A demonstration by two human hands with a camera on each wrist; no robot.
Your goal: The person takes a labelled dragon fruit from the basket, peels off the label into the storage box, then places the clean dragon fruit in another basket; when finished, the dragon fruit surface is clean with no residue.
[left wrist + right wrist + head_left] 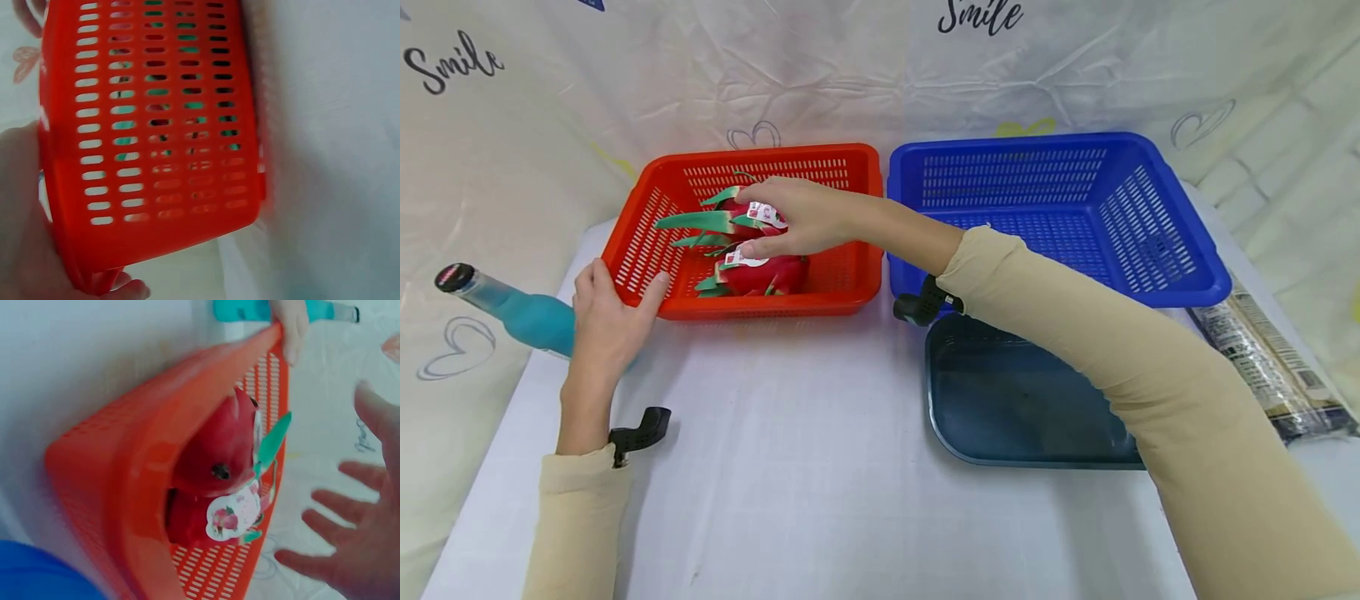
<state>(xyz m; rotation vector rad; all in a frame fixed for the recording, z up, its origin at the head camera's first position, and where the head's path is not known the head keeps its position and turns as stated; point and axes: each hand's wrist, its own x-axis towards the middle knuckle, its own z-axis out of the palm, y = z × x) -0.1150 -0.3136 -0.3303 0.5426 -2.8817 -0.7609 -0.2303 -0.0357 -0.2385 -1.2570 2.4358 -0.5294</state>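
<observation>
Two red dragon fruits with green leafy tips lie side by side in a red plastic basket (752, 311). The nearer dragon fruit (784, 273) and the farther dragon fruit (187, 520) bear white stickers. My left hand (613, 321) grips the basket's front left corner, thumb and fingers about the rim. Over the dragon fruits hovers my right hand (801, 218); in the right wrist view its fingers (337, 503) are spread and apart from the fruit. From above, this hand covers part of the farther fruit.
A bottle of turquoise liquid (538, 321) is left of the red basket. Right of it stands a blue basket (1180, 296), with a dark tray (1022, 408) in front, partly under my right arm. A clear printed package (1270, 367) lies at the far right.
</observation>
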